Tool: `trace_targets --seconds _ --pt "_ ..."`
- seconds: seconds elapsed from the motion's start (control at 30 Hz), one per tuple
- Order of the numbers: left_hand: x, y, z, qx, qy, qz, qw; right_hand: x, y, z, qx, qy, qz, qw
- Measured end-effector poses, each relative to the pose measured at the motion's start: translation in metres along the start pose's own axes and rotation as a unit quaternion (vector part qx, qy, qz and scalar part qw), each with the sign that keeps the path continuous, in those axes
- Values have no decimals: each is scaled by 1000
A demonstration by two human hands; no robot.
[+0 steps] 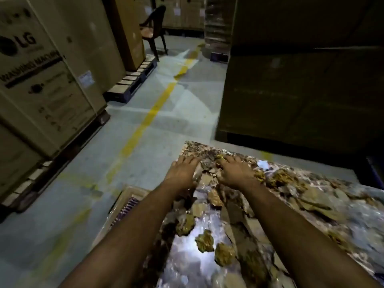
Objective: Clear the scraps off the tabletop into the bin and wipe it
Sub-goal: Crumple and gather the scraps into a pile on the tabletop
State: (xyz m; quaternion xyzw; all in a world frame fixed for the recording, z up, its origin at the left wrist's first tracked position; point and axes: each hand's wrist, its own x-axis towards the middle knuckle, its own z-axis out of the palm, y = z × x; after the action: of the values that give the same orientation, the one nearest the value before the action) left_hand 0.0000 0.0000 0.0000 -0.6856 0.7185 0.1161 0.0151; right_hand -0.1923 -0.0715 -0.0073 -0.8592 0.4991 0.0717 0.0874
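Dim warehouse aisle: grey floor [166,113] with yellow line [153,109], stacked cartons [41,75] at left, a chair [154,28] far back. Glossy marble-patterned tabletop [187,265], lower right, strewn with cardboard and crumpled yellowish scraps [223,254]. Left hand [182,171] and right hand [234,173], both flat with fingers spread, rest near the table's far corner on scraps; a box [133,201] sits beside the table's left edge

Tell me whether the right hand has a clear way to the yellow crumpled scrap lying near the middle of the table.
Probably yes. The right hand rests on scraps at the far end of the table; the yellow crumpled scrap lies nearer the person, uncovered, between both forearms, so pulling back should reach it.
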Motion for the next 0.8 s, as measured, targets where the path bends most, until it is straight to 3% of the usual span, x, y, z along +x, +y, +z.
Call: trace_targets --seconds 0.3,0.5,0.67,0.8 --pt "91 -39 25 25 -95 63 993 93 -1 33 6 -241 103 965" --pt "109 -48 53 53 -139 102 984 75 0 59 19 -135 82 987" --pt "102 -49 62 -23 -118 100 988 61 -1 65 111 -94 77 986" --pt "98 -43 61 -16 -91 114 989 50 -1 69 160 -47 44 985"
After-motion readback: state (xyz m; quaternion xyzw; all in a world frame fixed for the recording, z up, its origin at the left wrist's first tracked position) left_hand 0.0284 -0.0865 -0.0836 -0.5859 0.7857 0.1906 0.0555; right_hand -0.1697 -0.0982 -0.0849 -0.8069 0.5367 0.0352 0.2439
